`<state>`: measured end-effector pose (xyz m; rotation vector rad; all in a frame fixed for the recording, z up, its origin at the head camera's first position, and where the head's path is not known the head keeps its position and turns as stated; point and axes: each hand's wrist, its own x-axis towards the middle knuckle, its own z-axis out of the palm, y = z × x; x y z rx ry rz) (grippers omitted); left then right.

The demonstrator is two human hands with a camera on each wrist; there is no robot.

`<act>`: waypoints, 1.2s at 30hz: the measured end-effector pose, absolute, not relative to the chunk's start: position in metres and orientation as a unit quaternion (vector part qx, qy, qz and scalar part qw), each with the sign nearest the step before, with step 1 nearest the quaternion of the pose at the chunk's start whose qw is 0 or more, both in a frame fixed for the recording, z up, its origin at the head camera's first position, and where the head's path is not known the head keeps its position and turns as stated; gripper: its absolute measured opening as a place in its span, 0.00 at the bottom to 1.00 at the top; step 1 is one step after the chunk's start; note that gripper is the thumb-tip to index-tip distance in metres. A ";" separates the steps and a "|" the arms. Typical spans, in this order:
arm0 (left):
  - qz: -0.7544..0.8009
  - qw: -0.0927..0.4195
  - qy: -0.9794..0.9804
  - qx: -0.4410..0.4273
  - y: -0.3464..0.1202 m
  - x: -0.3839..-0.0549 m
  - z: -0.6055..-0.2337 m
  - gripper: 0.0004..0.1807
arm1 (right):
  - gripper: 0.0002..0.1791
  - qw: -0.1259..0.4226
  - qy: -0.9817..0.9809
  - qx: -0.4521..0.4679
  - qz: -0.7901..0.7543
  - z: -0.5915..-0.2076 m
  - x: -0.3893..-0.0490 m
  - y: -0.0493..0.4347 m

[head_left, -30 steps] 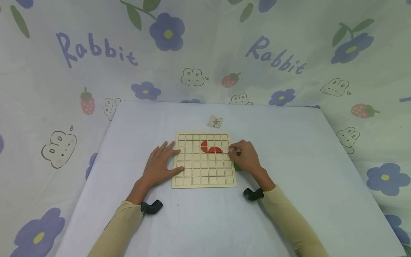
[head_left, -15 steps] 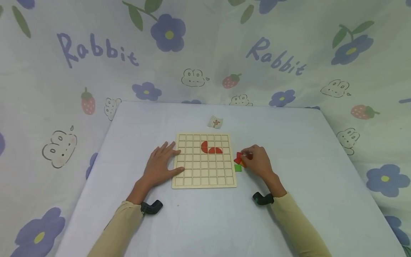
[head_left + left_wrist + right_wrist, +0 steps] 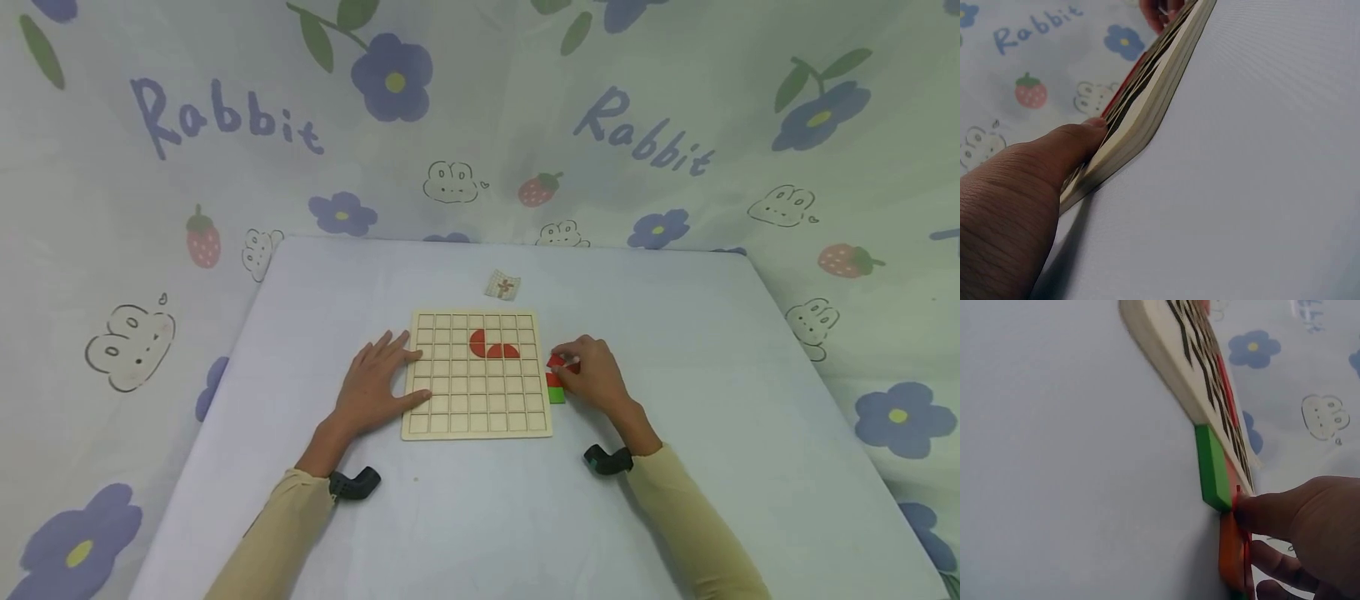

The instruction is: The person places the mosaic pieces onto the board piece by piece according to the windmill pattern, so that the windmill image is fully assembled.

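Observation:
A square wooden grid board [image 3: 450, 400] lies on the white-covered table, with red curved pieces [image 3: 502, 351] set in a few of its cells. My left hand [image 3: 375, 379] rests spread at the board's left side, its thumb lying over the edge. To the right of the board, my right hand [image 3: 592, 371] pinches a small red tile [image 3: 556, 361] between thumb and fingers. Just below that are another red tile [image 3: 552, 379] and a green tile [image 3: 556, 395] by the board's edge. The right wrist view also shows an orange tile [image 3: 1230, 550] under the hand.
Behind the board lies a small paper card [image 3: 503, 285] with a grid and a reddish figure. A patterned curtain [image 3: 465, 125] with rabbits, flowers and strawberries hangs at the table's far edge. Dark wrist-worn devices [image 3: 607, 460] stick out near both wrists.
My right hand has drawn back from the board's right edge, uncovering the tiles, then shifted slightly left. The red tiles there have changed position. My left hand and the board stay put.

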<state>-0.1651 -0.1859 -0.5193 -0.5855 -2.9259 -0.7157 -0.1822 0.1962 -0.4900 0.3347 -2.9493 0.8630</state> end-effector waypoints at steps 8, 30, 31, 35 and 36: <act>-0.232 0.036 -0.953 -0.190 -0.186 -0.165 -0.521 0.41 | 0.06 0.040 -0.930 0.095 0.352 -0.487 -0.181 0.191; -0.234 0.039 -0.953 -0.190 -0.186 -0.164 -0.520 0.41 | 0.13 0.104 -0.870 0.173 0.450 -0.493 -0.181 0.180; -0.233 0.040 -0.953 -0.189 -0.186 -0.164 -0.521 0.41 | 0.12 0.102 -0.867 0.177 0.454 -0.493 -0.181 0.179; -0.235 0.044 -0.952 -0.191 -0.186 -0.164 -0.521 0.41 | 0.09 0.100 -0.863 0.183 0.459 -0.493 -0.182 0.173; -0.235 0.045 -0.952 -0.191 -0.186 -0.164 -0.521 0.41 | 0.09 0.100 -0.865 0.181 0.457 -0.493 -0.182 0.171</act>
